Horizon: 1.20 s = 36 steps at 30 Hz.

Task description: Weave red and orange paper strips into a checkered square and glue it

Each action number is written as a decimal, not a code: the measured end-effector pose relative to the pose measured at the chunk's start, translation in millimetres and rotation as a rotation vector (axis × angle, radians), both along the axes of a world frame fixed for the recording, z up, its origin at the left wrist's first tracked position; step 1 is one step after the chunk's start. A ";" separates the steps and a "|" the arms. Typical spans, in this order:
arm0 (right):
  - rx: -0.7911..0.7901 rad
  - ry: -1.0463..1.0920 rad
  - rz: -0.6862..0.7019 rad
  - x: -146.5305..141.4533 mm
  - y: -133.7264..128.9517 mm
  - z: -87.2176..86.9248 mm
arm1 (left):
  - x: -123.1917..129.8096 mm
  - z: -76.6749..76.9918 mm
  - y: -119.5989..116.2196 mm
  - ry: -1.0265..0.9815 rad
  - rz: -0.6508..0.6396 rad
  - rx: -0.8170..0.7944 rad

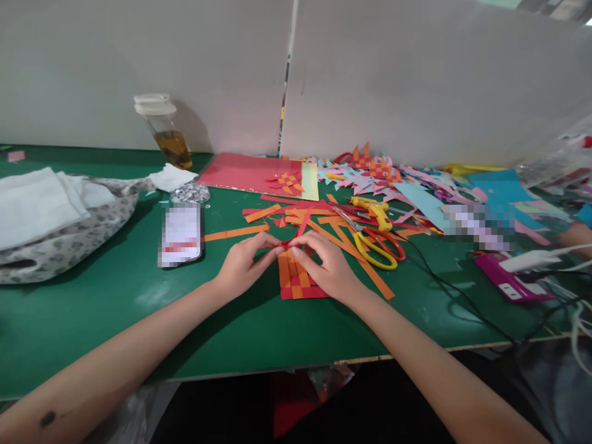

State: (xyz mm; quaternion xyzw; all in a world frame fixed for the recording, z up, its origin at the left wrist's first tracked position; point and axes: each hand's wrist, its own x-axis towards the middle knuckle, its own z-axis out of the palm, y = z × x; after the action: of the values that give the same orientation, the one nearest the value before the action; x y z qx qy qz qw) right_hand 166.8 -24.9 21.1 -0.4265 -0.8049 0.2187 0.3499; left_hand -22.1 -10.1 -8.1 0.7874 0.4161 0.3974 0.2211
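Note:
My left hand (245,262) and my right hand (327,264) meet above the table's middle, thumbs and fingertips pinched. Between them is a red paper strip (304,223), small and partly covered by my fingers, one end sticking up. Just below lies a woven piece of red and orange paper (296,291), half hidden by my right hand. Loose orange paper strips (374,279) are scattered beyond and to the right. Scissors with yellow and orange handles (386,266) lie right of my right hand, a yellow glue gun (380,213) behind them.
A phone (180,234) lies left, near a patterned cloth bag (99,219). Behind stand a tea bottle (172,145) and a red sheet (245,172) with a woven paper fish (287,182). Paper scraps (342,177) line the wall. A purple power strip (502,280) with cables sits right, near another person's hand (576,237).

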 end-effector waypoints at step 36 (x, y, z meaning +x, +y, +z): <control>0.198 -0.424 -0.017 10.9 14.2 -22.3 | -2.7 2.6 5.9 -0.034 0.081 -0.185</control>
State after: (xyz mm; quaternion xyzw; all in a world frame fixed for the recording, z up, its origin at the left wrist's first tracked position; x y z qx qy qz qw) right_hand 177.7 -10.7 -1.2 -0.4334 -0.8742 0.0413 0.2152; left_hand -24.8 -4.2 -5.6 0.7391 0.4789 0.3793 0.2837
